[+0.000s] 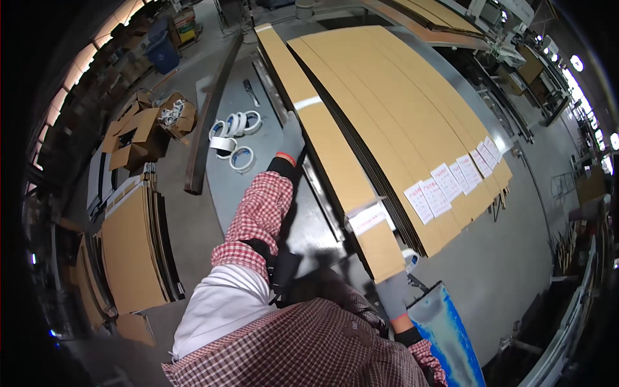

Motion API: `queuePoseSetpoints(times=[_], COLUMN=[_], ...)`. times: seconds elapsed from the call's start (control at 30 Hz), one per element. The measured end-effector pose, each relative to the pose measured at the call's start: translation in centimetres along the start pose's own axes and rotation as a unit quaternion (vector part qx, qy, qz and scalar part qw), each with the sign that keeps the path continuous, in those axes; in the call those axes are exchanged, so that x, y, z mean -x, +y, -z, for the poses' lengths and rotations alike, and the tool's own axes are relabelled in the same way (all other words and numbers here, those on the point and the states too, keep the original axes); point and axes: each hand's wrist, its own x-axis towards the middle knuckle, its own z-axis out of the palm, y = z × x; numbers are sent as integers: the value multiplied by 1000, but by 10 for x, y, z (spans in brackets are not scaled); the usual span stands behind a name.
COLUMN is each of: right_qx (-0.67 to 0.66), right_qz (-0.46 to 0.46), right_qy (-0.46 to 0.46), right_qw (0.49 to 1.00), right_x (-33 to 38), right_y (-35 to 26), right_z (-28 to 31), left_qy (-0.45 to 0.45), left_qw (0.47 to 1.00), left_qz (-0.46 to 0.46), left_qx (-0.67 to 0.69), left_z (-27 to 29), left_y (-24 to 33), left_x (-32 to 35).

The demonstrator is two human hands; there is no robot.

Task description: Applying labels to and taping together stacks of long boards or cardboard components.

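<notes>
A long, narrow cardboard-wrapped package lies lengthwise in front of me, with white tape bands across it and a white label near its close end. My left hand, in a grey glove, grips its left edge around the middle, fingers partly hidden. At the near end, my right hand, also gloved, is closed on the package corner; its fingertips are mostly out of sight. Beside that hand sits a tape roll. Close along the right side lies a row of similar cardboard packages bearing several printed paper labels.
Several white tape rolls and a dark-handled knife-like tool rest on the grey surface at left. A dark metal beam runs beyond them. Opened cartons and stacked cardboard packages stand left. A blue-edged panel is near right.
</notes>
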Motion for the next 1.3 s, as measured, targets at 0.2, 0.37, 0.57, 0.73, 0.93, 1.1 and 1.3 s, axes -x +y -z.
queuePoseSetpoints(times=[0.2,0.37,0.57,0.73,0.93,1.1,1.3], right_qx=[-131,-107,-168,-230,-134,-112,-168], right_qz=[-129,-145,-368,-390,-319,-293,-179], right_qy=[-96,-10,-179,-268,-283,-286,-107], right_qw=[978,984,897,850,894,905,963], right_x=[-16,13,76,46,58,49,-23], right_y=[-17,117,334,326,329,339,279], right_z=[92,199,200,193,198,210,242], left_qy=[-189,-11,45,63,111,280,68], left_qw=[892,971,999,997,992,960,927], left_qz=[-332,-99,12,23,17,10,-57], left_qx=[-243,-218,-26,26,-60,18,-364], left_z=[-6,22,-33,-68,-59,-29,-145], left_y=[-45,-78,-151,-161,-172,-212,-252], left_x=[123,226,391,403,411,447,420])
